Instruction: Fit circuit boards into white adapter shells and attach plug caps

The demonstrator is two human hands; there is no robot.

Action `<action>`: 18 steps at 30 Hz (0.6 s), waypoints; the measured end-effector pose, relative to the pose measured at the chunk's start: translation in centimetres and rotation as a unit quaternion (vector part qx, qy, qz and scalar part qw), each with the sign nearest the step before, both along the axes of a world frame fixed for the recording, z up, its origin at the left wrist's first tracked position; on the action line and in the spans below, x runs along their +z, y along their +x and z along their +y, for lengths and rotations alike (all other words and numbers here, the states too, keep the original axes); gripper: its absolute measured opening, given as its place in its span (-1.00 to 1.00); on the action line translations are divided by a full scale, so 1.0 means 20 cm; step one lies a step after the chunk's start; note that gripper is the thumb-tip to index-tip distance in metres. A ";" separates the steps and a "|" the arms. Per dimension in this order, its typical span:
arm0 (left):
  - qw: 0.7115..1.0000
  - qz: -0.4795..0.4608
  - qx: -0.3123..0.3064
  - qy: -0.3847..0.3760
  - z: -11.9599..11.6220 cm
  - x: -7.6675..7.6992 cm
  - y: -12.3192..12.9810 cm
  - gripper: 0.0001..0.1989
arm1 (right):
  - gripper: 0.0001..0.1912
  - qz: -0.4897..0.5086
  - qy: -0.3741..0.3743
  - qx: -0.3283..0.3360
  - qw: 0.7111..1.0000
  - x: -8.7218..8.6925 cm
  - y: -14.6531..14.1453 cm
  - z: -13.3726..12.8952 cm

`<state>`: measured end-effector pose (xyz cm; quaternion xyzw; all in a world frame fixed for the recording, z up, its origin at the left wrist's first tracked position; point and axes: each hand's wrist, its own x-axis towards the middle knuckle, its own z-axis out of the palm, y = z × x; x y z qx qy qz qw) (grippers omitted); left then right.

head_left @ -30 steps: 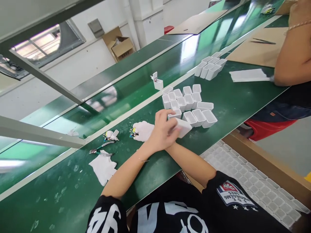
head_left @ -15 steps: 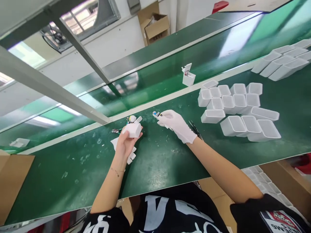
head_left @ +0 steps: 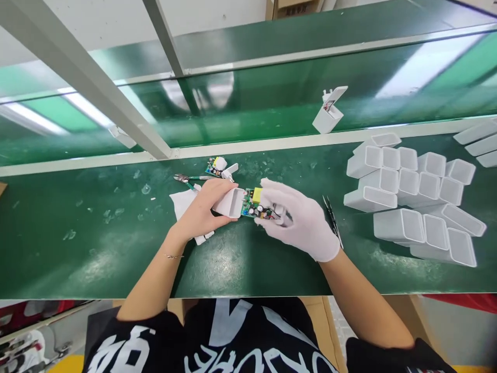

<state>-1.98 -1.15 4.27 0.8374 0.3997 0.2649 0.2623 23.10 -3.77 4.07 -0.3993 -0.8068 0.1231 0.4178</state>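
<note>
My bare left hand (head_left: 202,207) grips a white plastic housing (head_left: 232,201), its open mouth facing right. My right hand (head_left: 301,220), in a white glove, holds a green circuit board (head_left: 257,205) with a yellow part on it. The board's left end sits at the housing's mouth. Both hands hover low over the green bench (head_left: 97,238), in front of me.
Several empty white housings (head_left: 411,199) lie in a cluster at the right. Black tweezers (head_left: 333,224) lie beside my right hand. Cutters (head_left: 186,180), a spare board (head_left: 216,167) and a white cloth (head_left: 182,204) lie behind my left hand. An assembled unit (head_left: 329,115) stands on the conveyor.
My left hand brought the housing rightwards and turned its mouth to the board. My right hand lifted the circuit board and moved it to the housing. The view swung down and left.
</note>
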 end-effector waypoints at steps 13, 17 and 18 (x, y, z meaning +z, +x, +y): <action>0.998 0.002 -0.034 0.048 -0.01 0.05 0.04 -0.50 | -0.55 -0.101 0.126 0.024 0.987 0.03 -0.04 -0.03; 0.998 0.005 -0.036 0.043 -0.01 0.05 0.04 -0.50 | -0.62 -0.115 0.125 0.035 0.985 0.03 -0.04 -0.03; 0.998 0.007 -0.036 0.045 -0.01 0.05 0.04 -0.51 | -0.65 -0.118 0.129 0.032 0.984 0.03 -0.04 -0.03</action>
